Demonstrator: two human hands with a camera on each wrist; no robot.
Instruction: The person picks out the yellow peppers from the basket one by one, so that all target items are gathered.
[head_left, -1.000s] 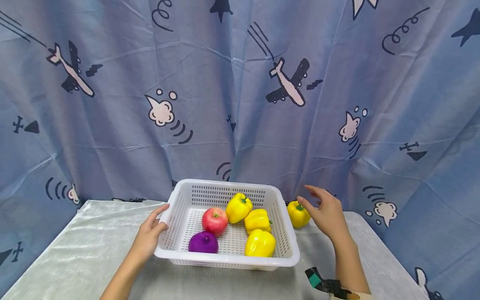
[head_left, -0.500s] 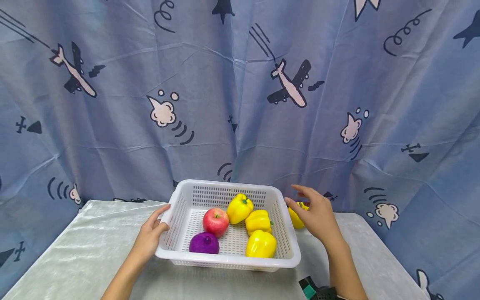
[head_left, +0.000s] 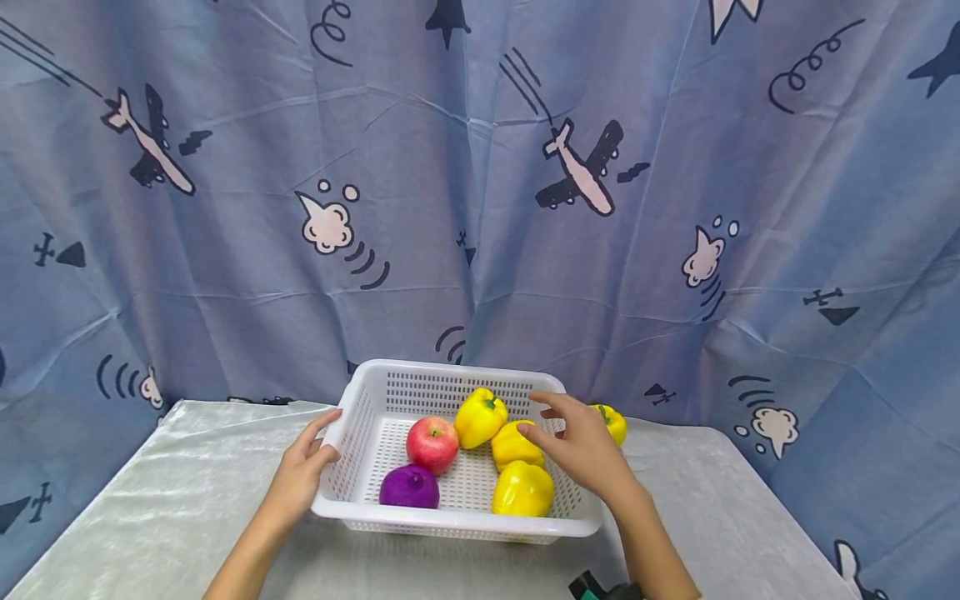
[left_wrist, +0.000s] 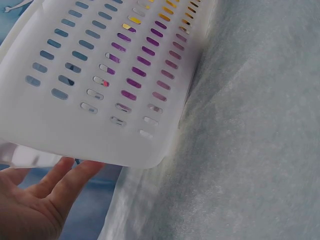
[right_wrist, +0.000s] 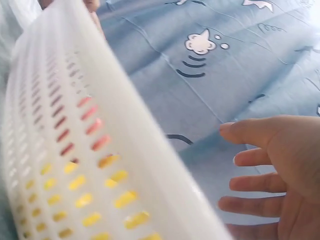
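A white plastic basket [head_left: 450,521] with slotted walls stands on the table. Its left rim is held by my left hand [head_left: 298,475], whose fingers reach under the rim in the left wrist view. Inside lie a red apple [head_left: 432,445], a purple round fruit or vegetable [head_left: 409,487] and three yellow bell peppers, one at the back [head_left: 480,418], one in the middle [head_left: 513,450] and one in front [head_left: 523,490]. Over the basket's right side hovers my right hand [head_left: 588,446], fingers spread, holding nothing. Another yellow bell pepper [head_left: 613,425] sits outside on the right, partly hidden by that hand.
A pale cloth covers the table [head_left: 187,475]. Behind it hangs a blue curtain [head_left: 420,208] with airplane and cloud prints, close to the basket's back edge. A black and green strap [head_left: 592,587] shows by the right wrist.
My right hand has moved left, from beside the outer yellow bell pepper to above the basket's right side. The left hand and the basket's contents have stayed put.
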